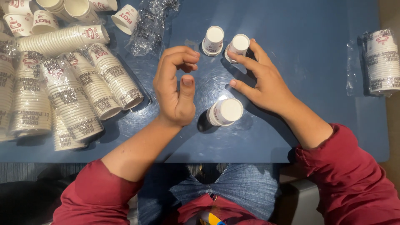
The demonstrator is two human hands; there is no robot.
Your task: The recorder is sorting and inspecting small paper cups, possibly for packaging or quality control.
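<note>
Three small white paper cups stand upside down on the blue table (316, 62): one at the back middle (213, 40), one just right of it (238, 46), one nearer me (225, 111). My right hand (263, 81) rests with its fingertips against the back right cup; the thumb points toward the near cup. My left hand (177, 85) hovers left of the cups with curled fingers, holding nothing. Both arms wear dark red sleeves.
Several plastic-wrapped sleeves of stacked paper cups (71, 87) lie on the table's left side, with loose cups (125, 18) behind them. An empty clear wrapper (151, 25) lies at the back. Another wrapped stack (381, 60) sits at the right edge.
</note>
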